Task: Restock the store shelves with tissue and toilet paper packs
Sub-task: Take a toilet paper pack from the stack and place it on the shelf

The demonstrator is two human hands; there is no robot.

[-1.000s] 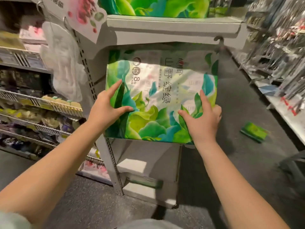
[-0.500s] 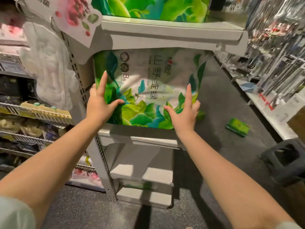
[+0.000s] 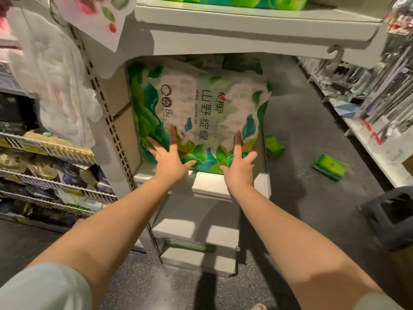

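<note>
A large tissue pack [image 3: 201, 108] with green leaves and a white printed middle stands on the middle shelf [image 3: 207, 184] of a grey end rack. My left hand [image 3: 169, 159] lies flat against the pack's lower left face, fingers spread and straight. My right hand [image 3: 240, 164] presses its lower right face the same way. Another green pack [image 3: 234, 0] sits on the top shelf [image 3: 245, 21] above. The back of the middle pack is hidden under that shelf.
Two small green packs [image 3: 329, 166] [image 3: 273, 146] lie on the grey floor to the right. A dark plastic stool [image 3: 391, 220] stands at the right edge. Wire shelves of goods [image 3: 44, 153] fill the left, hanging items [image 3: 384, 86] the right. Lower rack shelves [image 3: 196, 231] show below.
The pack has gone from held out in front of the shelf to deep on it. Both hands have gone from gripping its sides to pressing flat with spread fingers.
</note>
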